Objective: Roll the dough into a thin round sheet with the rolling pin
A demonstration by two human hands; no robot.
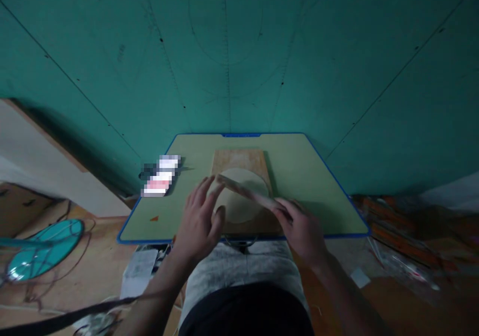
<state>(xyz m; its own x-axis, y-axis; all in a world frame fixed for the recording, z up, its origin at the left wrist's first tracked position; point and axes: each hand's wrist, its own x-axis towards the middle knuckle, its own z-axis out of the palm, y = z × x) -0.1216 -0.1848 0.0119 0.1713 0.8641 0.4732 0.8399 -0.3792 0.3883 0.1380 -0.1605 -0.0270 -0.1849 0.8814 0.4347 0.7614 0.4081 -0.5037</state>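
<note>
A thin, pale wooden stick [247, 192] slants across a flat, round, pale sheet [239, 211] that looks like rolled-out dough. Beneath the sheet is a wooden board [239, 157]. My right hand [301, 229] is closed around the stick's near right end. At the far left end, my left hand [200, 219] holds the stick with curled fingertips, its thumb lower down and apart from them. Whether the stick touches the sheet I cannot tell.
The board lies on a pale green tabletop [314, 176] with a blue rim, against a green wall [232, 77]. A phone-like object [161, 175], blurred out, stands at left, near a small orange scrap [154, 218]. Clutter [404, 246] covers the floor at right.
</note>
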